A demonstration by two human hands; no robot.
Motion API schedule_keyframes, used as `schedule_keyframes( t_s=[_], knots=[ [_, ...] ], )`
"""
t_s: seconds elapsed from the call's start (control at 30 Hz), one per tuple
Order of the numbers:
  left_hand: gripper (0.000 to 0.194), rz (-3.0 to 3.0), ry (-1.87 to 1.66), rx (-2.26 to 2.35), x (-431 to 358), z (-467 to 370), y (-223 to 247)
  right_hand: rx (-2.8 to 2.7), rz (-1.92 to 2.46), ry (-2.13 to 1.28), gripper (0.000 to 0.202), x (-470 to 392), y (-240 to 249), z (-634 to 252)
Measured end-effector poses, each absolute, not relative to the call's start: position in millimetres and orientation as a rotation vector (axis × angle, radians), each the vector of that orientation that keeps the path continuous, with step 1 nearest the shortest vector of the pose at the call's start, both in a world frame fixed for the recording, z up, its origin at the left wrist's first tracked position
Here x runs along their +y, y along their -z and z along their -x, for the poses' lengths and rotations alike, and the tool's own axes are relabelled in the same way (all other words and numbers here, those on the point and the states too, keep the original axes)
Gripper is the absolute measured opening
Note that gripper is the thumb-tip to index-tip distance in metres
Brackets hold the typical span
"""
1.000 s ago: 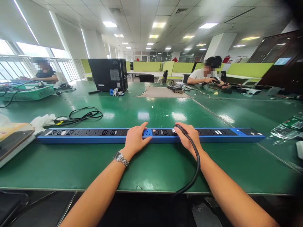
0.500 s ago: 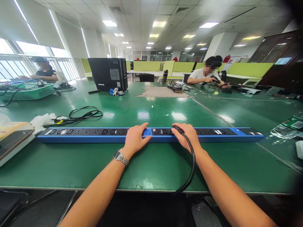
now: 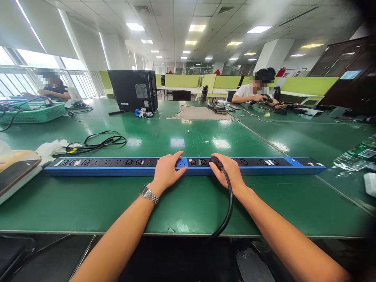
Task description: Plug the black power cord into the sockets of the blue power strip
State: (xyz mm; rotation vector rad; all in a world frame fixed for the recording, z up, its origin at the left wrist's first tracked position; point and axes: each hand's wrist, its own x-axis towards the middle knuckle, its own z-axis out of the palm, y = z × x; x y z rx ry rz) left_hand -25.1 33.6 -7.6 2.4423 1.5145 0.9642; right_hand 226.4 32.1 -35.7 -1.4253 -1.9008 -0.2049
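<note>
A long blue and black power strip [image 3: 108, 170] lies lengthwise along the green table, with rows of sockets facing up. My left hand [image 3: 168, 169] grips the strip near its middle, beside a blue socket; a metal-band watch [image 3: 149, 194] is on that wrist. Just to the right, my right hand [image 3: 230, 171] is closed around a black power plug [image 3: 216, 161] at the strip's top face. Its thick cord [image 3: 229, 211] curves down over the table's front edge. My fingers hide the plug's end, so I cannot tell whether it sits in a socket.
A coiled black cable [image 3: 102, 141] and a phone on a box [image 3: 19, 172] lie left. A plastic bottle [image 3: 360, 154] is at right. Behind stand a computer tower [image 3: 132, 92] and a green basket [image 3: 48, 113]. Two people [image 3: 254, 92] sit across the table.
My right hand and the plug have shifted slightly left along the strip, and the cord has swung left with them. The left hand stays on the strip.
</note>
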Motion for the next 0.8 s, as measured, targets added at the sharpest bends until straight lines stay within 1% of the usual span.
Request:
schedule_keyframes(
  t_s=[0.2, 0.37, 0.63, 0.8],
  knots=[
    [0.052, -2.439, -0.968, 1.497, 34.0, 25.9, 6.7, -1.715, 1.531, 0.287, 0.048, 30.6, 46.9, -226.3],
    [0.052, -2.438, -0.955, 1.486, 33.2, 25.9, 5.7, -1.716, 1.541, 0.283, 0.041, 32.5, 50.1, -230.8],
    [0.052, -2.436, -0.954, 1.484, 32.9, 25.6, 5.0, -1.644, 1.503, 0.188, 0.043, 34.0, 49.8, -228.8],
    [0.055, -2.45, -0.945, 1.488, 33.2, 25.7, 5.0, -1.597, 1.485, 0.111, 0.045, 36.0, 46.4, -227.9]
  ],
)
